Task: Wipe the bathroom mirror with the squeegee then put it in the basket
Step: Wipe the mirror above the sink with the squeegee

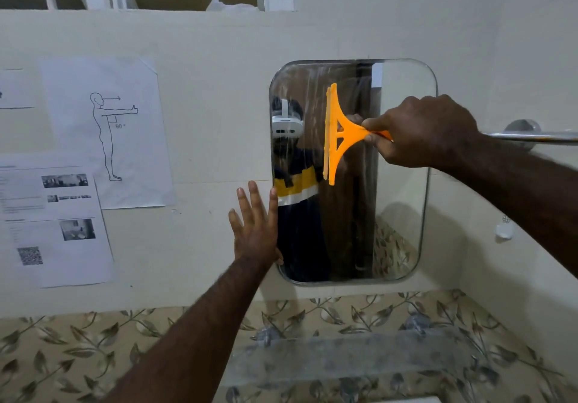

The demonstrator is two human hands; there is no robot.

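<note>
A rounded rectangular mirror [403, 183] hangs on the cream wall, streaked with wet smears. My right hand [419, 132] grips the handle of an orange squeegee [336, 135], whose blade stands upright against the glass in the upper middle of the mirror. With fingers straight, my left hand [256, 227] lies flat against the wall at the mirror's left edge. No basket is in view.
A frosted glass shelf [350, 355] juts out below the mirror over leaf-patterned tiles. A chrome towel rail [531, 136] runs to the right of the mirror. Printed paper sheets [103, 133] are stuck on the wall at left. A small white hook [504, 230] sits at right.
</note>
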